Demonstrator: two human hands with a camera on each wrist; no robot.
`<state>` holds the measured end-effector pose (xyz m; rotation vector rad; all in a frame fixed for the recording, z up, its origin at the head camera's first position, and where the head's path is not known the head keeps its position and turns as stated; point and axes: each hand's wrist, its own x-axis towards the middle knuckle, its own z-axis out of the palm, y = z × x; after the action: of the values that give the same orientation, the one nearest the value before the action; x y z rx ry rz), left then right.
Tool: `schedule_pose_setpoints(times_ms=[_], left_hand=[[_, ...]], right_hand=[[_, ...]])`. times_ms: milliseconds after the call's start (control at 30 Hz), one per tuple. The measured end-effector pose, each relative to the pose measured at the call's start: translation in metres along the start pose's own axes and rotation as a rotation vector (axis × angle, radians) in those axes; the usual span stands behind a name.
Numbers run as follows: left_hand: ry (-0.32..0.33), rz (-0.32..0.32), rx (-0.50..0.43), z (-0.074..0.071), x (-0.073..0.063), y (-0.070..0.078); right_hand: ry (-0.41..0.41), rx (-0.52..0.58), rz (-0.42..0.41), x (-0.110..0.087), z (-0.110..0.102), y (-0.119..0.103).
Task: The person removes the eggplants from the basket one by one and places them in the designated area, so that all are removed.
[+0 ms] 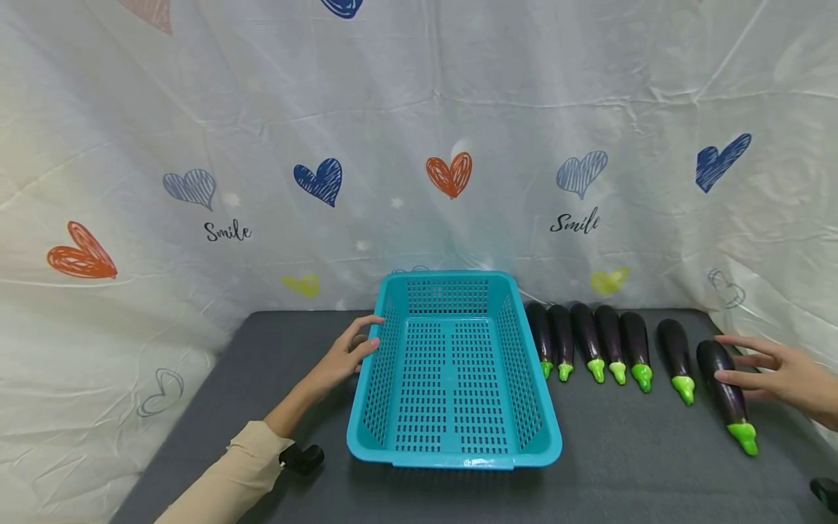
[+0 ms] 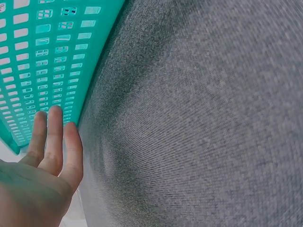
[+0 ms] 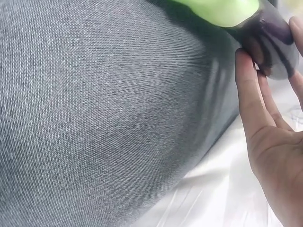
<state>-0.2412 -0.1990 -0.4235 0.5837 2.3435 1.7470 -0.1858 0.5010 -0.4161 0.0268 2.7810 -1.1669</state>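
Note:
A blue plastic basket (image 1: 452,461) with slotted walls stands on the grey table, nothing inside it. At its left rim, my left hand (image 1: 343,358) touches with thumb and index fingertips; the left wrist view shows the other fingers extended by the basket's outer wall (image 2: 52,56). Far right, my right hand (image 1: 782,375) holds the upper part of a dark purple eggplant (image 1: 723,389) with a bright green stem end. In the right wrist view, the fingers lie on both sides of that eggplant (image 3: 270,38), which appears to rest on the cloth.
Several more eggplants (image 1: 633,342) lie in a row right of the basket, green ends toward me. One (image 1: 674,353) lies nearest the held eggplant. A white curtain (image 1: 393,109) printed with hearts hangs behind the grey table (image 1: 622,458).

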Motion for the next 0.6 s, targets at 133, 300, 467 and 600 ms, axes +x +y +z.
schedule_pose_setpoints(times_ms=[133,300,467,600], left_hand=[[-0.008,0.006,-0.011,0.0,0.0,0.0],[-0.009,0.011,-0.006,0.0,0.0,0.0],[-0.004,0.009,0.009,-0.001,0.001,-0.001],[-0.01,0.013,-0.007,-0.001,0.002,-0.002]], right_hand=[[-0.026,0.012,0.025,0.005,0.0,0.008],[-0.004,-0.001,0.015,0.007,0.004,0.013],[0.031,-0.038,0.018,0.007,0.007,0.015],[0.031,-0.058,0.022,0.008,0.008,0.013]])
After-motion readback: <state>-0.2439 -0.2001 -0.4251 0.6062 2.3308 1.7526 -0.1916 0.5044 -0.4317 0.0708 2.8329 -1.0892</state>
